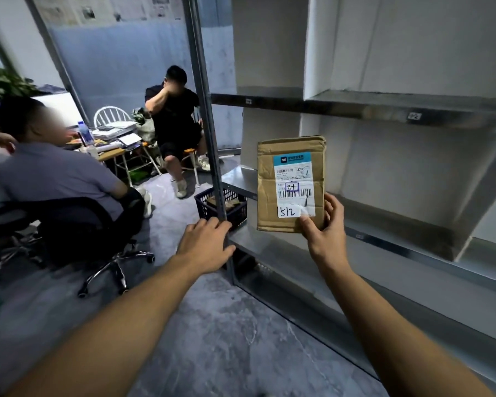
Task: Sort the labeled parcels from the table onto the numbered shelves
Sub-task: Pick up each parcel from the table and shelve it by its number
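A flat brown cardboard parcel [291, 170] is held upright in front of the metal shelf unit [384, 110]. Its white shipping label shows a barcode, a boxed handwritten mark and "1512" written at the bottom. My right hand [324, 227] pinches the parcel's lower right corner, thumb on the label and fingers behind the edge. My left hand [206, 245] grips the shelf's upright metal post [212, 156] at about waist height. Small number tags sit on the front edges of the shelf boards [414, 116].
A dark plastic crate [209, 209] with boxes inside stands on the floor by the post. To the left, two people sit at a cluttered table [112, 144], one on a wheeled office chair [78, 224]. Grey floor lies below my arms.
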Available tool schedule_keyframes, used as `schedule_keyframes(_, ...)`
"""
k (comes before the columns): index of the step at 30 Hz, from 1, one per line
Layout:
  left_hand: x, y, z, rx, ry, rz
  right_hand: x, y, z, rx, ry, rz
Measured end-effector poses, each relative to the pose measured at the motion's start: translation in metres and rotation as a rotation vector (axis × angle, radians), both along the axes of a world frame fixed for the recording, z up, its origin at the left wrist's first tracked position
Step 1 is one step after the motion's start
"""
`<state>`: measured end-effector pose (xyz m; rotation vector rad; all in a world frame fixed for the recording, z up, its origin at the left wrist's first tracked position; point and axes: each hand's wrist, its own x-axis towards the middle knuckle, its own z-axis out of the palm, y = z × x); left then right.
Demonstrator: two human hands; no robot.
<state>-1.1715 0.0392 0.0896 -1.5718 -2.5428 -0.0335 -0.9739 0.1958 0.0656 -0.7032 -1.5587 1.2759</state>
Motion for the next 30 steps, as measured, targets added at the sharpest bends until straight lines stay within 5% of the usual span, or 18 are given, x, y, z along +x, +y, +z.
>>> schedule_keyframes(20, -0.25, 0.201, -0.028, 0.048, -0.078, -0.052, -0.251, 0.194, -0.043, -0.062, -0.081, -0.081)
schedule_keyframes(30, -0.377, 0.302, -0.055, -0.02, -0.119, -0.238, -0.364, 0.255, -0.079, -0.1, -0.164, -0.228)
